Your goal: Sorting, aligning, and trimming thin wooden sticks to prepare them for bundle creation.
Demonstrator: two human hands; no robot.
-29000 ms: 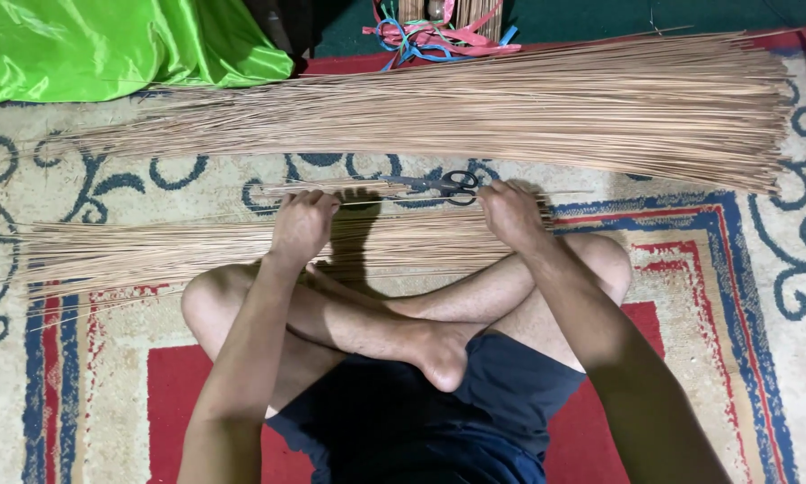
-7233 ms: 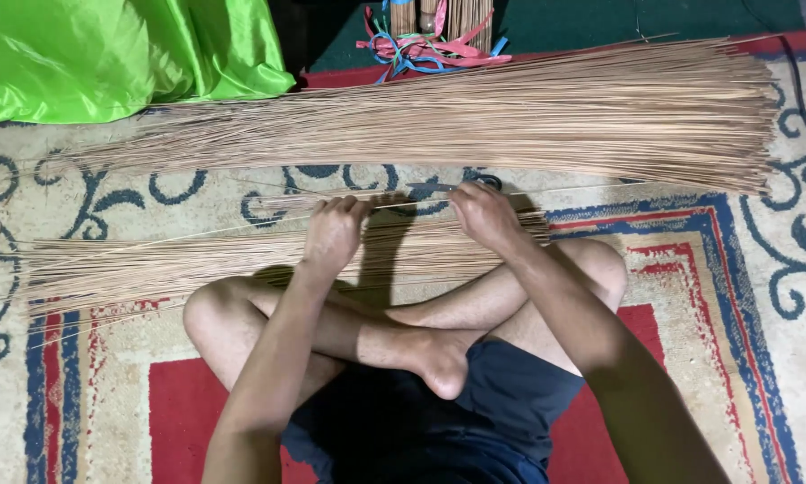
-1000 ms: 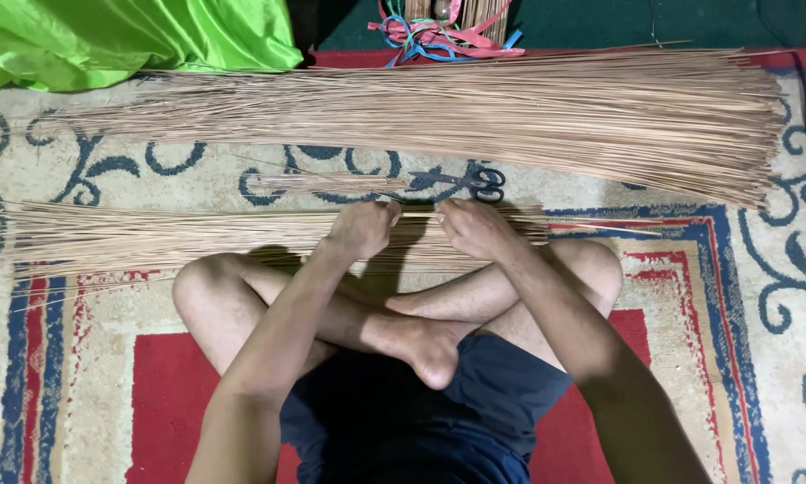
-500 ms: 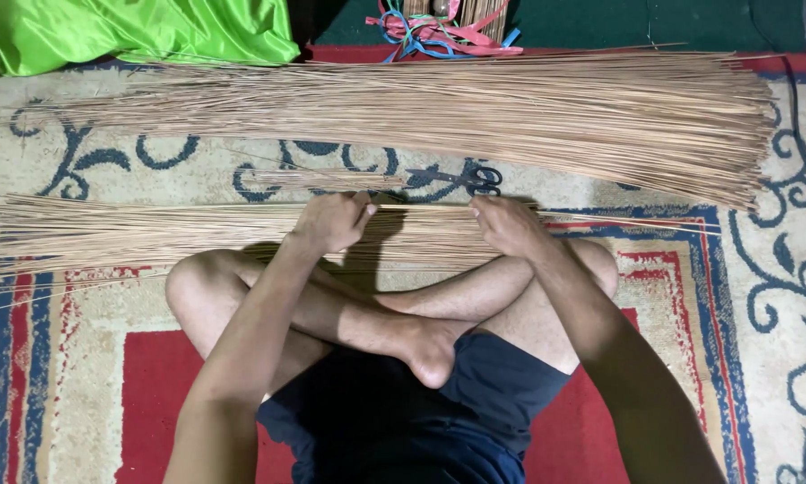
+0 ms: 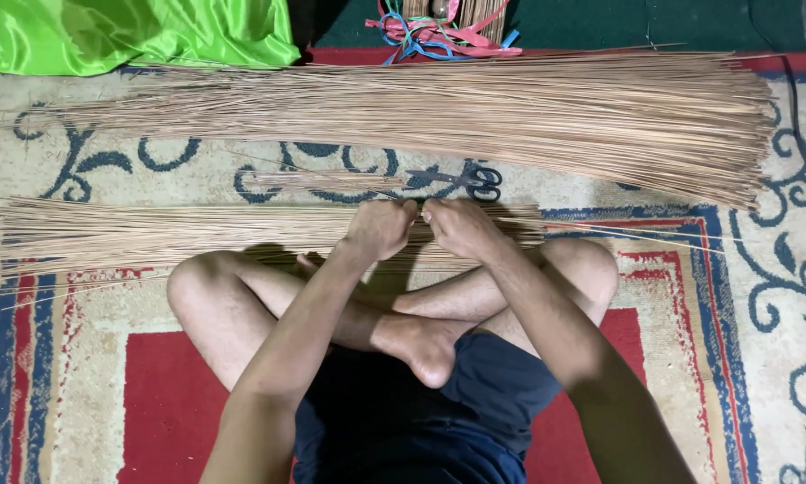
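- Left hand [image 5: 381, 229] and right hand [image 5: 457, 226]: I note both now meet knuckle to knuckle; half a second ago they sat apart.
- Fingers of both clenched on the near stick bundle [image 5: 152, 235], lying on the rug [image 5: 89, 358] before the crossed legs.
- Judgement: grip gathered to one spot on the bundle.
- Scissors [image 5: 470, 182] and far stick pile [image 5: 475, 112] untouched.

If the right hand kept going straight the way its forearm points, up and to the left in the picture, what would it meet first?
Probably the scissors just beyond the right hand, then the large far bundle of sticks; depth is hard to judge.
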